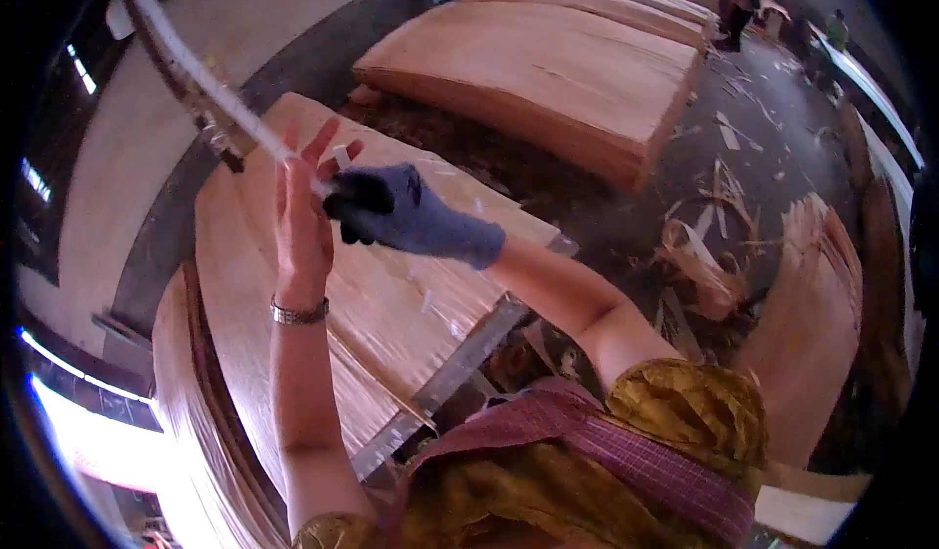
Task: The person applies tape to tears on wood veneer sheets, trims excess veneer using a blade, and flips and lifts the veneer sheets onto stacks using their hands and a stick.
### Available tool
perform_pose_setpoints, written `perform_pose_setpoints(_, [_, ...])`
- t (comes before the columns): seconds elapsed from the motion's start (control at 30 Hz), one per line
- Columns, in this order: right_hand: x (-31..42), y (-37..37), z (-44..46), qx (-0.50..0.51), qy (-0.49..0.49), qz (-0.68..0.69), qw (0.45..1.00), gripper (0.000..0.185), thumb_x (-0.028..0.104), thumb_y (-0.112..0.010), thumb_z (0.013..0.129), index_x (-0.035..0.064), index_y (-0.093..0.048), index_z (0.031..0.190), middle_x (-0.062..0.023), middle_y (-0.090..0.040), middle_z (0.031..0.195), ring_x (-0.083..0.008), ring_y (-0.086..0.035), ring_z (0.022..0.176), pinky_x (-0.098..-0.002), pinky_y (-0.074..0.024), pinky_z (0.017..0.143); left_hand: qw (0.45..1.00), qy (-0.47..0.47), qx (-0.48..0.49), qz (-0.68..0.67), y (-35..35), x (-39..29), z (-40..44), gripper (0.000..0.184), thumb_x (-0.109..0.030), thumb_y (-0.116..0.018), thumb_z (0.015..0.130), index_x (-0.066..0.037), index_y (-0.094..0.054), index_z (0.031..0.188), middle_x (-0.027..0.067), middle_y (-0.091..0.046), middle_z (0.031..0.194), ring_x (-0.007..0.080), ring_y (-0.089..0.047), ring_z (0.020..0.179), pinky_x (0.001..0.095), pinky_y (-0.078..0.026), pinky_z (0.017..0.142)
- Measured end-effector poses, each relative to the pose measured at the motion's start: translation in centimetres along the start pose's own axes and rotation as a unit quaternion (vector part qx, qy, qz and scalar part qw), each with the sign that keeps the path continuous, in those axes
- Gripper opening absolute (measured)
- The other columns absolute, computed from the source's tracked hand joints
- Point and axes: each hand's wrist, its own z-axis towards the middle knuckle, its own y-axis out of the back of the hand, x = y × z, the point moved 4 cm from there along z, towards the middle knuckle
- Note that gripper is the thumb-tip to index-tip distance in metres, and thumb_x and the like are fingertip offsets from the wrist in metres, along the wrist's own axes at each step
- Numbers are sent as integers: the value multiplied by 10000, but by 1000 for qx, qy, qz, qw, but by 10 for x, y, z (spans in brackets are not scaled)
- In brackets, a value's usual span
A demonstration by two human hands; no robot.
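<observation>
The white strip [238,111] runs from the far left, its upper end cut off, to both hands, above the near sheets [430,295]. Left hand [305,216]: bare, fingers extended and apart, meeting the strip; contact blurred. Right hand [377,206]: gloved, fingers curled at the strip's near end; grip cannot be determined. Far people [740,6] beyond the stack [538,60] are indistinct.
</observation>
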Motion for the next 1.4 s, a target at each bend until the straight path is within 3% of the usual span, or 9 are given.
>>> perform_pose_setpoints(0.1, [4,5,-32,-69,213,-336,915,154,126,-686,837,42,-639,957,-100,-641,741,-244,-633,616,-335,-480,569,995,76,19,-65,-2,29,2,477,-377,-377,1039,-13,-487,1327,170,-598,1260,260,-617,1065,393,-487,964])
perform_pose_setpoints(0.23, [29,14,-75,-127,287,-323,893,268,116,-734,776,56,-613,1007,-98,-650,822,-278,-629,657,-376,-494,585,985,100,-93,-105,-7,48,-8,489,-400,-385,1033,-17,-508,1311,170,-629,1217,251,-625,1044,372,-485,957])
perform_pose_setpoints(0.4, [1,23,-133,-42,-46,-65,996,317,58,-630,912,17,-576,1222,-92,-698,891,-100,-614,624,-267,-497,558,921,340,12,-190,29,129,-99,564,-453,-466,996,-99,-389,1428,152,-627,1227,242,-602,1095,388,-464,963])
perform_pose_setpoints(0.5, [-23,24,-166,-2,-122,-88,989,408,86,-572,952,54,-500,1353,-50,-689,843,-71,-571,608,-265,-491,572,846,428,124,293,74,174,-162,508,-372,-568,964,-86,-456,1369,96,-632,1111,195,-642,921,312,-504,748])
perform_pose_setpoints(0.63, [-70,9,-221,80,-294,-3,952,511,10,-603,934,45,-426,1411,-35,-636,1086,-36,-531,745,-225,-461,650,862,455,92,203,55,134,-214,376,-277,-645,932,-29,-578,1207,24,-625,871,111,-625,612,198,-438,474])
perform_pose_setpoints(0.73, [-91,-17,-250,60,-324,106,938,502,42,-566,919,74,-442,1405,-81,-708,949,-73,-590,676,-254,-484,606,875,473,103,23,59,126,-253,282,-245,-656,926,-10,-624,1078,12,-613,745,99,-589,576,206,-420,478])
perform_pose_setpoints(0.77, [-84,-25,-251,87,-161,-36,983,527,46,-581,905,75,-437,1411,-94,-685,1097,-97,-613,825,-263,-502,687,861,501,88,3,59,122,-265,224,-209,-668,915,-1,-651,997,6,-599,685,94,-577,568,220,-394,467])
perform_pose_setpoints(0.97, [-75,-80,-279,182,-238,19,954,540,93,-609,887,85,-457,1404,-92,-639,1200,-138,-601,963,-319,-506,783,822,547,106,117,87,101,-318,117,-115,-693,874,-10,-661,916,24,-651,743,95,-593,633,245,-427,540])
perform_pose_setpoints(1.4, [-184,-70,-450,384,-605,-238,656,452,370,-631,907,100,-598,1268,-112,-665,1168,-228,-639,1016,-347,-498,873,815,533,-100,203,271,192,-629,181,-197,-729,825,-24,-680,847,-1,-623,674,69,-555,615,256,-464,552])
